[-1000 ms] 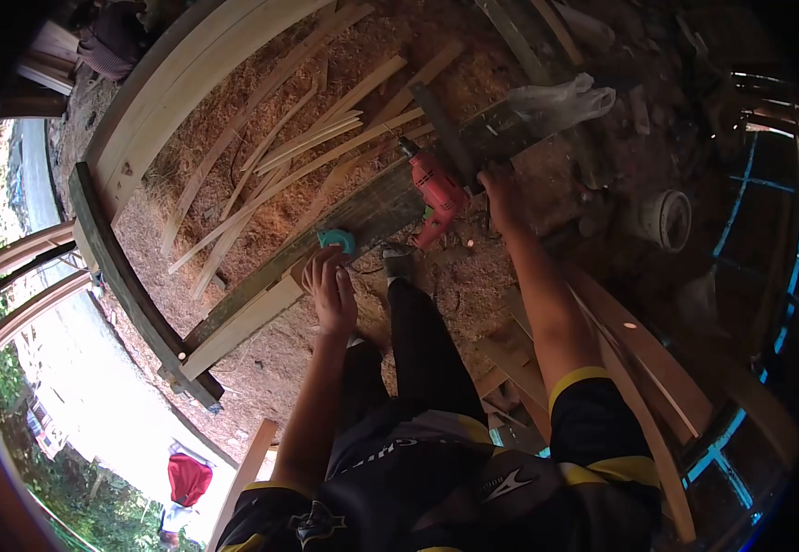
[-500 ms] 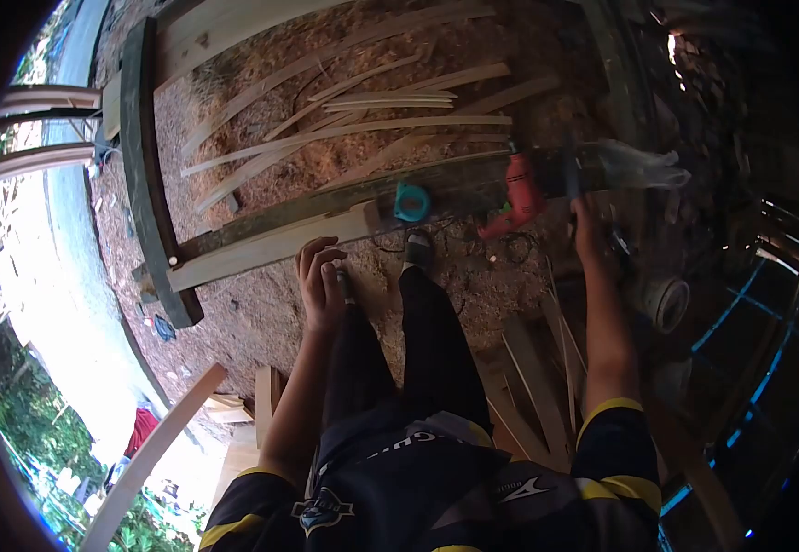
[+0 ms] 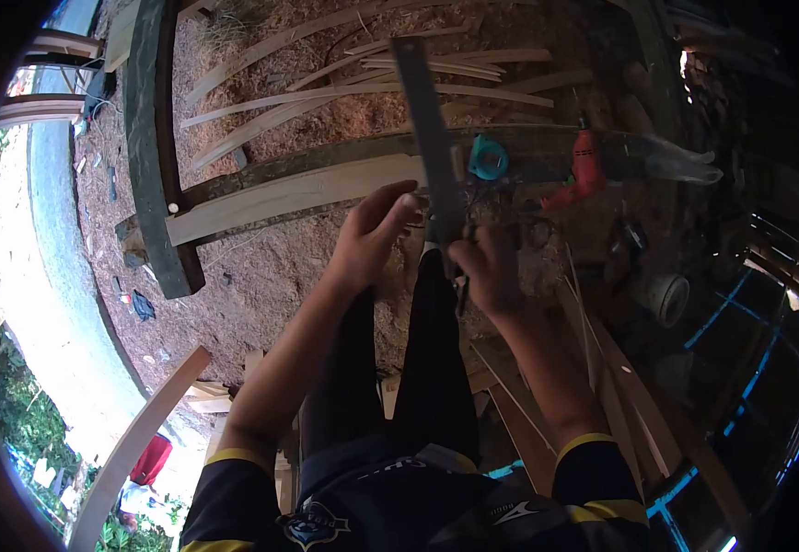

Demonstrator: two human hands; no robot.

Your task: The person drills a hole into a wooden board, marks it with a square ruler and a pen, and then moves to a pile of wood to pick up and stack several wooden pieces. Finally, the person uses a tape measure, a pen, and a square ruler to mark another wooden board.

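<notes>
My right hand (image 3: 489, 267) is closed round the handle of a hand saw (image 3: 429, 138), whose dark blade points away from me across the wooden beam. My left hand (image 3: 375, 237) is just left of the blade, at the end of a pale plank (image 3: 307, 187); its thumb and fingers are closed together, and whether they touch the plank's end I cannot tell. The plank lies along the near side of the dark beam (image 3: 326, 157). Right of the blade, a teal tape measure (image 3: 488, 158) and a red power drill (image 3: 585, 170) rest on the beam.
Thin wooden strips (image 3: 344, 90) lie on the shavings beyond the beam. A dark crosspiece (image 3: 153, 147) stands at the left. Loose boards (image 3: 146, 442) are near my legs. A round can (image 3: 669, 301) sits at the right.
My right hand has swung left from beside the drill, bringing the saw in front of me. My left hand has moved right and away from me, towards the plank's end. The view has shifted slightly.
</notes>
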